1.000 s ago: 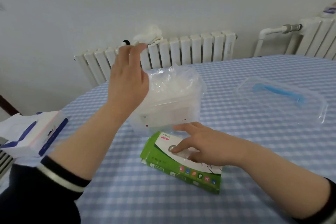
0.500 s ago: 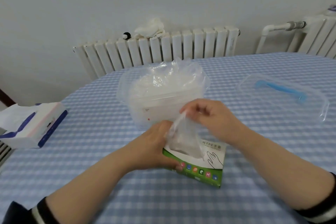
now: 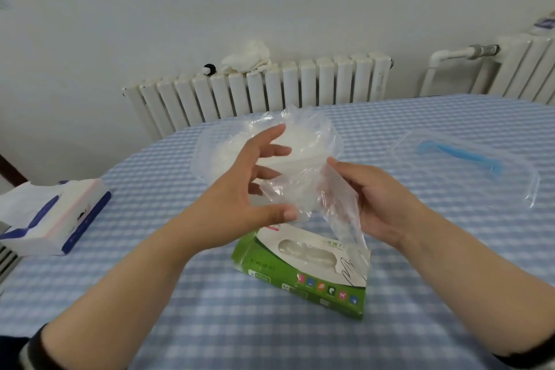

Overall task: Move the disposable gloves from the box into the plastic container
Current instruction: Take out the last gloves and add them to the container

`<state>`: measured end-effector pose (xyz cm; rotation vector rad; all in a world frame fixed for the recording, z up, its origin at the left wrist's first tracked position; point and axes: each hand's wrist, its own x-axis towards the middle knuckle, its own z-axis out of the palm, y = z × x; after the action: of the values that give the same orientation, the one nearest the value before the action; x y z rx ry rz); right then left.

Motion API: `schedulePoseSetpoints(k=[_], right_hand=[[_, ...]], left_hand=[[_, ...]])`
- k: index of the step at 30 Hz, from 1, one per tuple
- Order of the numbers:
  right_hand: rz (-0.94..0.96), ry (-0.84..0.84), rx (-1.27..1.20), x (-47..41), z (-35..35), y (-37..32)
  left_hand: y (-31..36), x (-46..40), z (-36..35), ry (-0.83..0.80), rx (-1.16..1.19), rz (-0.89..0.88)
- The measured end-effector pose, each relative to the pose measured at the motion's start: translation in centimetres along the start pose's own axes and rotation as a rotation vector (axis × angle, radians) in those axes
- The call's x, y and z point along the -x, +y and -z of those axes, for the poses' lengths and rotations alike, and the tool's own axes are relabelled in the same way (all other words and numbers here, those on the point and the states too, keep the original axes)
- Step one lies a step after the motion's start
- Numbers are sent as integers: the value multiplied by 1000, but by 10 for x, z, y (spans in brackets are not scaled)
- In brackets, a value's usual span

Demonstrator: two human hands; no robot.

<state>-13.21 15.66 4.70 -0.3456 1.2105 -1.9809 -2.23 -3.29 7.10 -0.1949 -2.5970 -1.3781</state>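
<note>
A green and white glove box lies on the checked tablecloth, its oval opening showing more gloves inside. Above it both hands hold one clear disposable glove in the air. My left hand pinches the glove's lower left edge with thumb and fingers, other fingers spread. My right hand grips its right side, and the glove hangs down over the box. Behind the hands stands the clear plastic container, heaped with crumpled gloves.
The container's clear lid with a blue handle lies on the table to the right. A tissue pack sits at the left edge. White radiators line the wall behind the table.
The left hand came down from the container to the box. The right hand pulled a glove out of the box, and both hands have lifted it up toward the container.
</note>
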Motion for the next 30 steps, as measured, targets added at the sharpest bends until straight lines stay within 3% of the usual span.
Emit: schedulePoseSetpoints(k=[4,7,10,14,21,26,30], right_hand=[[-87,-22,-77,6,2,-6],[-105,11,22,7,9,-3],[-137,-1,-8,0,12,6],[-162,-43,-28,0,3,8],[-269,-39,109,5,-1,5],[-401,-252,319,10,-8,12],[-393,-392,512,17,-13,9]], left_hand=[[8,1,16,-185,-243,-75],[15,-3,15,-132,-307,-154],[19,-10,8,-9,-185,-137],[33,-23,-1,164,100,49],[34,-67,18,312,225,289],[12,-111,45,328,49,344],[-9,-137,53,247,-259,414]])
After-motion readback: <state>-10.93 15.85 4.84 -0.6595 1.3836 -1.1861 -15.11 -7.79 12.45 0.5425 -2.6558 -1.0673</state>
